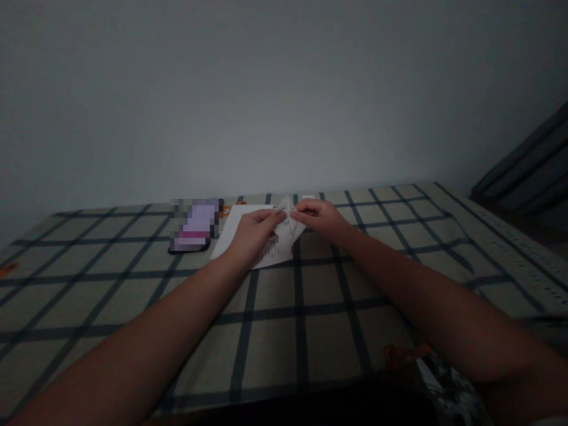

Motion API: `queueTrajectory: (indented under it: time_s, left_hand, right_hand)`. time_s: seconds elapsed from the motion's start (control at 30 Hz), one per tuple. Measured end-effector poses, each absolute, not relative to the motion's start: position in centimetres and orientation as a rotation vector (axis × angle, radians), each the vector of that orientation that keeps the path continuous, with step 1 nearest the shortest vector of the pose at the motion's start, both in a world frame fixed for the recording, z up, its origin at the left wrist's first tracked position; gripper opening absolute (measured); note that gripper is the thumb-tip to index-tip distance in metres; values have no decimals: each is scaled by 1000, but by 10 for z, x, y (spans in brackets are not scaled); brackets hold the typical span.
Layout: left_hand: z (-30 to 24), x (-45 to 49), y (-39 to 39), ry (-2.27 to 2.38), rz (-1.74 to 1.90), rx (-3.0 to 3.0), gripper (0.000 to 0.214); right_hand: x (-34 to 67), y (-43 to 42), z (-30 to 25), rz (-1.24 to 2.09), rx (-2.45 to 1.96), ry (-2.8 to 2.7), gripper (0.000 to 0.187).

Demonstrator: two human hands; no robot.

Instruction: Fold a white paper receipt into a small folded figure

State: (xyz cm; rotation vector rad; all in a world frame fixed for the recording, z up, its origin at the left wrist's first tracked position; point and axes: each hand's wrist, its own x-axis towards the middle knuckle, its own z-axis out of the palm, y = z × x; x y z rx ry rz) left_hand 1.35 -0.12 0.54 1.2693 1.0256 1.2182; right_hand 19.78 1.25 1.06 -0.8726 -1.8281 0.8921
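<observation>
Between my two hands is a folded piece of white paper (287, 223), with creased, pointed flaps. My left hand (256, 229) pinches its left side, thumb on top. On the other side my right hand (320, 218) grips the paper between thumb and fingers. Beneath my left hand lies a flat white sheet (231, 228) on the checked cloth, partly covered by the hand. Faint dark marks show on the paper near its lower part, too dim to read.
A phone (195, 228) with a lit, blurred screen lies left of the sheet. The checked cloth (275, 325) covers the surface up to a plain wall (284, 94). Dark striped fabric (532, 154) hangs at the right. A small white piece (307, 196) sits behind my right hand.
</observation>
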Motion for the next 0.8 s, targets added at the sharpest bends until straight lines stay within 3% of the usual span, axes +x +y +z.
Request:
queueTrajectory:
  time_s: [0.37,0.8]
  left_hand:
    - [4,11,-1,1040,1201,1294,35]
    - [7,15,-4,949,1132,1403,33]
  right_hand:
    - [198,12,13,617,-845,-1933,24]
    - [197,13,8,673,-902,-1864,24]
